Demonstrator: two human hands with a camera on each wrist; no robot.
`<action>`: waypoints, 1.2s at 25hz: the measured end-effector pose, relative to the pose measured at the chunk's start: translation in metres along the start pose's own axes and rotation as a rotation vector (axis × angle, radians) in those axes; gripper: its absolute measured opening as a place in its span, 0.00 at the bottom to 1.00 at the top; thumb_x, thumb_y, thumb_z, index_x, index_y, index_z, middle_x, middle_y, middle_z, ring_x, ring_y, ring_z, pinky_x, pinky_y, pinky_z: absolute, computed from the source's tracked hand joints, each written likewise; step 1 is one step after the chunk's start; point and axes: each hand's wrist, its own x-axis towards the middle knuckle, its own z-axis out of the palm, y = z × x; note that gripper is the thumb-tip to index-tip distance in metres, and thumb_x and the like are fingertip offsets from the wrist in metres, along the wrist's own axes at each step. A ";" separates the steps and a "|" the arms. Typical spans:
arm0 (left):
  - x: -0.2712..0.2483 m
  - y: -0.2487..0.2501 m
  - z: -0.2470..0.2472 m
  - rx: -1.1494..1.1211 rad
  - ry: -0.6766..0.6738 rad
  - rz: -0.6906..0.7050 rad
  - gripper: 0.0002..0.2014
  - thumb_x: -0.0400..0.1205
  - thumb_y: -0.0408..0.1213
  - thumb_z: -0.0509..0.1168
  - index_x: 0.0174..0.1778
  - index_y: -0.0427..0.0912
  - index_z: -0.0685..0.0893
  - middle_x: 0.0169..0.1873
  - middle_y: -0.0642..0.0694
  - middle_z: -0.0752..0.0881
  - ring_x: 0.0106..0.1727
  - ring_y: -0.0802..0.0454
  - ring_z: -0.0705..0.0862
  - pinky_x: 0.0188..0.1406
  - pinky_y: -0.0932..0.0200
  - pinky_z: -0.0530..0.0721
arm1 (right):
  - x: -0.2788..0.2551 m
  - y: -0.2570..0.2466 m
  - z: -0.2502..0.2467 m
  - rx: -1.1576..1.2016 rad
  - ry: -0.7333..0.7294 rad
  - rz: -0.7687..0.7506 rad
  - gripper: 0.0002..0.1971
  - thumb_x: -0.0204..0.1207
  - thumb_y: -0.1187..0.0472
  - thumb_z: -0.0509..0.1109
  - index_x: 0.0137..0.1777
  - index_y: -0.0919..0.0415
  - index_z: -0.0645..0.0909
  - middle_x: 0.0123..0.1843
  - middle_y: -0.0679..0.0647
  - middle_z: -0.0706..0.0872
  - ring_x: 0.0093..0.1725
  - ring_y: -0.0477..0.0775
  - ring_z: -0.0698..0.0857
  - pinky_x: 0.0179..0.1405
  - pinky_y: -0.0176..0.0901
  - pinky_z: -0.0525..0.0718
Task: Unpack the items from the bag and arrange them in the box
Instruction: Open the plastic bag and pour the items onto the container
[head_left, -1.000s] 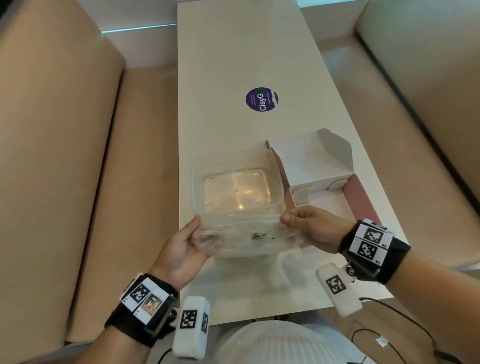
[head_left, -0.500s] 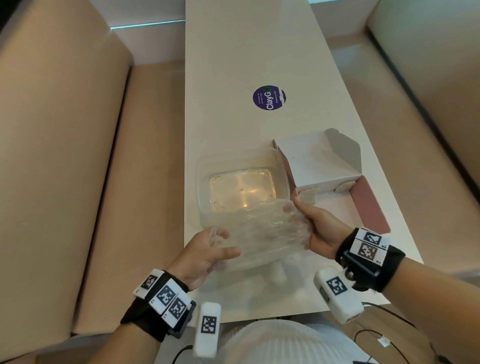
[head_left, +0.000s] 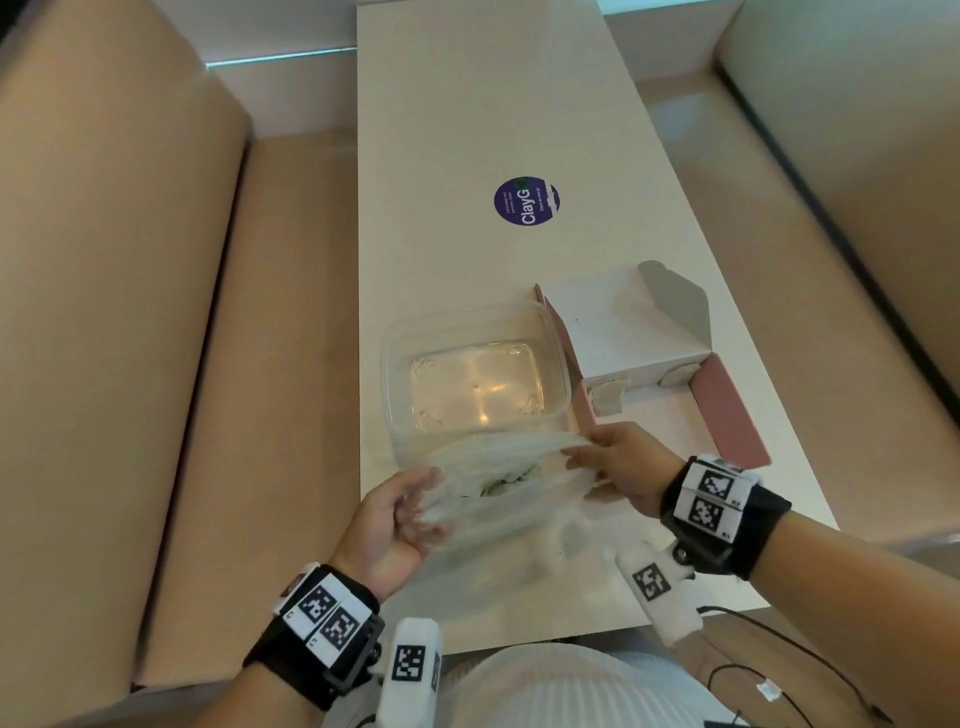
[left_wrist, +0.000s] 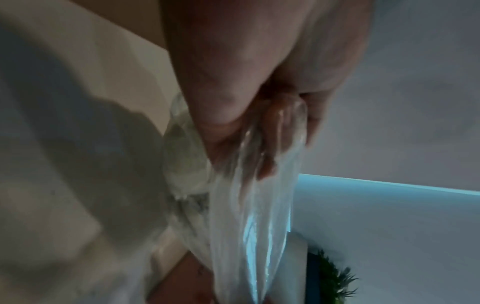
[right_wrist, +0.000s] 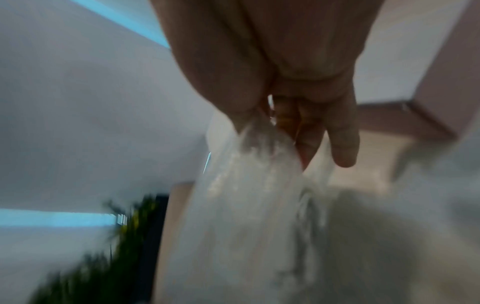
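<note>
Your left hand (head_left: 387, 525) pinches one end of the clear bag (head_left: 498, 488) with fingers curled round the film, and your right hand (head_left: 621, 467) pinches the other end between thumb and fingers, so the bag hangs stretched between them above the near part of the bench (head_left: 467, 130). Something small and dark shows through the film near its middle; what it is you cannot tell. The far edge of the bag overlaps the near rim of the clear tub (head_left: 475, 374), which sits on the bench just beyond your hands. Just beside the tub, towards the right edge of the bench, lies the open box (head_left: 636, 332), white inside with pink outer faces. A round purple sticker (head_left: 525, 201) lies farther along the bench, well apart from both
</note>
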 end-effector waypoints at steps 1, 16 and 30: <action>0.003 -0.001 -0.006 0.186 -0.036 -0.031 0.25 0.48 0.39 0.87 0.37 0.40 0.87 0.26 0.49 0.82 0.26 0.54 0.83 0.22 0.61 0.81 | 0.000 -0.001 0.000 0.213 -0.035 0.073 0.07 0.80 0.68 0.64 0.53 0.68 0.82 0.38 0.58 0.86 0.30 0.50 0.86 0.23 0.38 0.84; 0.020 0.005 0.000 -0.083 0.113 0.027 0.12 0.85 0.28 0.53 0.43 0.30 0.81 0.25 0.41 0.86 0.28 0.50 0.88 0.29 0.58 0.89 | 0.003 0.005 0.006 0.419 -0.273 0.189 0.15 0.74 0.56 0.69 0.56 0.65 0.78 0.34 0.54 0.80 0.29 0.48 0.76 0.32 0.36 0.78; 0.028 -0.009 -0.019 0.007 0.097 -0.016 0.07 0.82 0.31 0.60 0.37 0.36 0.77 0.27 0.42 0.81 0.27 0.50 0.86 0.28 0.58 0.87 | 0.009 0.021 -0.004 0.578 -0.398 0.155 0.17 0.60 0.64 0.77 0.50 0.64 0.84 0.37 0.60 0.81 0.31 0.54 0.78 0.38 0.42 0.85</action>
